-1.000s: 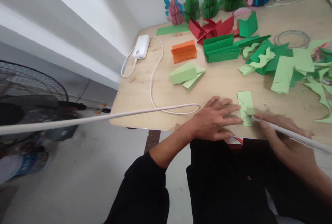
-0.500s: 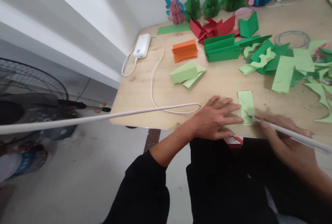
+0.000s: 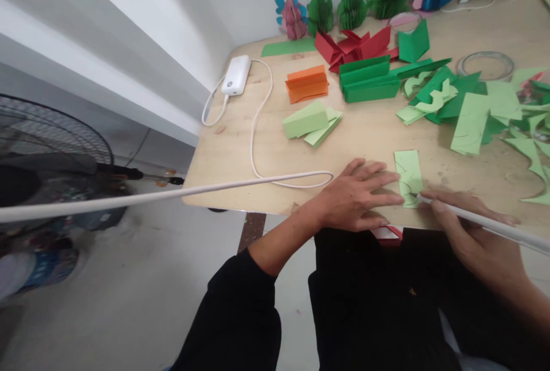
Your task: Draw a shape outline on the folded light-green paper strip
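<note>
A small light green paper strip (image 3: 408, 168) with curved pen lines lies near the front edge of the wooden table (image 3: 223, 165). Flat on the table, my left hand (image 3: 358, 196) has its fingers spread, their tips reaching the strip's left side. My right hand (image 3: 476, 233) is closed around a pen (image 3: 424, 198), whose tip touches the lower part of the strip. Most of the pen is hidden by the hand and by a white cable (image 3: 485, 222) that crosses in front of it.
Folded light green papers (image 3: 311, 122), an orange paper (image 3: 306, 85), dark green papers (image 3: 368, 80) and red papers (image 3: 352, 49) lie farther back. Green scraps (image 3: 470, 122) and a tape roll (image 3: 485, 62) are on the right. A power bank (image 3: 236, 75) with a cable sits at left.
Both hands and the paper strip look almost unmoved. The pen tip stays on the lower part of the strip; the view has shifted very slightly.
</note>
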Tool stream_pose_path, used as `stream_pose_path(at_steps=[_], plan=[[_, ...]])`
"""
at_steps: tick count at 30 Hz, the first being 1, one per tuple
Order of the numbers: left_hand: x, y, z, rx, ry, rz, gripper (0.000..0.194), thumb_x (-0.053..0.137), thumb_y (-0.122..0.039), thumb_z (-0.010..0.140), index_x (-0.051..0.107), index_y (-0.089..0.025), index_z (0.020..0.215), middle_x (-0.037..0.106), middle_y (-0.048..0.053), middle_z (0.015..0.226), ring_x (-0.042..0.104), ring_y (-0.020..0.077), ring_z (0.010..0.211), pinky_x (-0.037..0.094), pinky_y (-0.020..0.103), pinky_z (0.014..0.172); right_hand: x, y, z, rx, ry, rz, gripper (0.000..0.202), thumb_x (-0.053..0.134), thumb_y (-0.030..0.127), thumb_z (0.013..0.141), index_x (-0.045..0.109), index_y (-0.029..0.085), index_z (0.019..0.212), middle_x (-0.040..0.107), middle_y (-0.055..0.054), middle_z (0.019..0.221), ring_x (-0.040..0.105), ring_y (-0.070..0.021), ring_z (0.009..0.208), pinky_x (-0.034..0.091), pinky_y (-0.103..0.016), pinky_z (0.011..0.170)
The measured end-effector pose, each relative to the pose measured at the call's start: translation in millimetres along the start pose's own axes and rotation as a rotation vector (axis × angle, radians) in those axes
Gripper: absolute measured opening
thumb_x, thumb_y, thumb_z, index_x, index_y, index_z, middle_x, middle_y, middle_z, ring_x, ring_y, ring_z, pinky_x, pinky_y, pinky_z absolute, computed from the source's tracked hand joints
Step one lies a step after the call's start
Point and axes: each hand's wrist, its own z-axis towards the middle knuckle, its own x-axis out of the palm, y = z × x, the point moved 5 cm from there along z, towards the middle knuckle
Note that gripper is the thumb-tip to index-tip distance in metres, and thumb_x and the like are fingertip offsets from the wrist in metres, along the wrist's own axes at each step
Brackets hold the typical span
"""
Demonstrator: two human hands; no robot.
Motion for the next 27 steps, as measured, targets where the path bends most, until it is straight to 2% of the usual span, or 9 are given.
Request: stream_pose_path(at_steps=[3,5,10,18,24,27], plan=[[0.2,0,0,-0.006,0.007,0.001,0.049,0.060,-0.054,0.100,0.066,-0.030,0.142,0.051,0.009,0.162,0.041,0.0360,0.153,0.028,0.060,0.126,-1,-6,-2,0.084,-0.018,0.025,0.027,0.056,0.044,0.097,0.078,0.029,0.103,0.082,-0.003,0.103,0.077,-0.0238,0.101,0.061,-0.038,0.088],[0.4,0,0,-0.006,0.013,0.006,0.049,0.059,-0.054,0.100,0.066,-0.031,0.142,0.050,0.009,0.163,0.041,0.0359,0.153,0.028,0.060,0.126,0,-8,-2,0.076,-0.014,0.013,0.026,0.057,0.042,0.097,0.078,0.029,0.107,0.082,-0.004,0.108,0.077,-0.0244,0.105,0.060,-0.039,0.091],[0.5,0,0,-0.004,0.012,0.018,0.047,0.055,-0.053,0.102,0.066,-0.031,0.142,0.051,0.008,0.163,0.041,0.0354,0.153,0.028,0.061,0.125,4,-3,-2,-0.138,-0.025,0.003,0.024,0.061,0.028,0.094,0.076,0.026,0.113,0.082,-0.006,0.105,0.077,-0.0229,0.094,0.059,-0.038,0.088],[0.8,0,-1,0.009,0.027,0.039,0.047,0.058,-0.054,0.101,0.065,-0.033,0.142,0.050,0.005,0.164,0.040,0.0362,0.154,0.029,0.061,0.125,6,5,-4,-0.267,-0.056,-0.009,0.032,0.065,0.018,0.089,0.072,0.025,0.120,0.080,-0.004,0.097,0.074,-0.0219,0.087,0.053,-0.037,0.080],[0.7,0,-1,0.015,0.030,0.034,0.046,0.054,-0.054,0.102,0.066,-0.033,0.141,0.052,0.004,0.163,0.040,0.0371,0.154,0.028,0.063,0.125,5,4,-3,-0.236,-0.058,-0.004,0.029,0.063,0.019,0.091,0.073,0.026,0.118,0.081,-0.005,0.099,0.074,-0.0222,0.089,0.055,-0.037,0.082],[0.5,0,-1,0.016,0.025,0.029,0.045,0.054,-0.054,0.103,0.067,-0.033,0.140,0.052,0.004,0.162,0.040,0.0365,0.154,0.029,0.062,0.125,3,-1,0,-0.102,-0.018,0.009,0.021,0.059,0.027,0.096,0.075,0.026,0.110,0.081,-0.004,0.103,0.076,-0.0212,0.095,0.056,-0.036,0.086]])
